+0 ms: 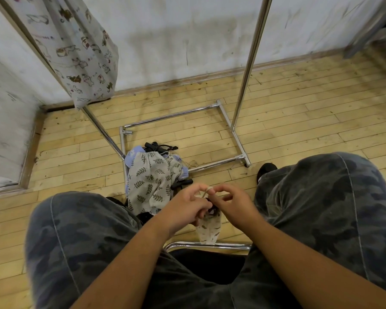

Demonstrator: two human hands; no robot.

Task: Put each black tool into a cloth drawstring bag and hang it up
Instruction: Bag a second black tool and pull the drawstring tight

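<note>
Seen from over the person's head, both hands meet between the knees, just above the chair's front rail (pixel 210 245). The left hand (pixel 188 205) has its fingers curled round the neck of a small cloth bag (pixel 208 230), which hangs free below. Gripping there likely keeps the black tool (pixel 212 209), dark in the bag's mouth, from slipping out. The right hand (pixel 234 206) pinches the drawstring (pixel 206 191), seemingly looped over a fingertip, probably to cinch it.

On the wooden floor (pixel 299 121), at the near left corner of the metal rack's base (pixel 176 115), lie leaf-print bags (pixel 149 181) with more black tools (pixel 159 147), within reach. An animal-print bag (pixel 80 52) hangs at the rack's left post.
</note>
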